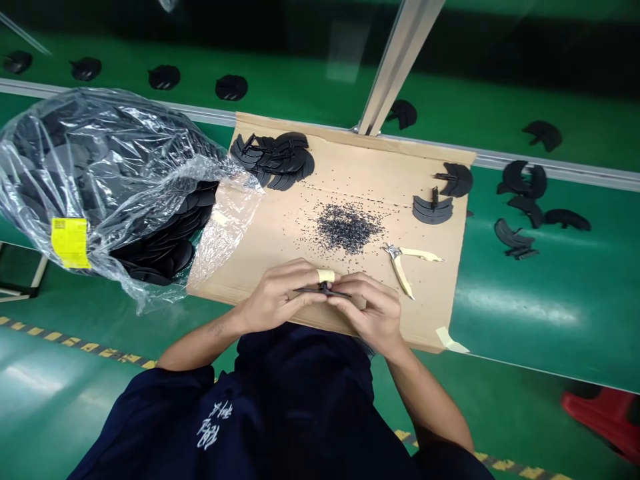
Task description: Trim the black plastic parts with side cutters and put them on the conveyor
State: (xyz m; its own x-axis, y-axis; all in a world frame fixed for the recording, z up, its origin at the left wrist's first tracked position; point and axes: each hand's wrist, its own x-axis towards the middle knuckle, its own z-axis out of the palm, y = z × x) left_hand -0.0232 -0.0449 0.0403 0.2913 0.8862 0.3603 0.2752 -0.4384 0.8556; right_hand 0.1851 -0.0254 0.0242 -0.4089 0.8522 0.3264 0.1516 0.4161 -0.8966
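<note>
Between my two hands is a thin black curved plastic part [325, 291], seen nearly edge-on over the front of the cardboard sheet [280, 247]. My left hand [280, 293] pinches its left end, with yellow tape wrapped round one finger. Gripping the right end, my right hand [373, 308] has its thumb below and fingers above. Just beyond the hands lies a pile of small black plastic bits [349, 228]. Nippers with pale yellow handles [400, 259] rest spread apart, right of the pile. Fingers hide most of the held part.
A clear plastic bag [100, 167] full of black parts stands at left. A stack of black parts [275, 159] lies at the cardboard's back left. Loose parts [433, 207] lie at right, some on the green table [525, 293]. A metal post [400, 60] rises behind.
</note>
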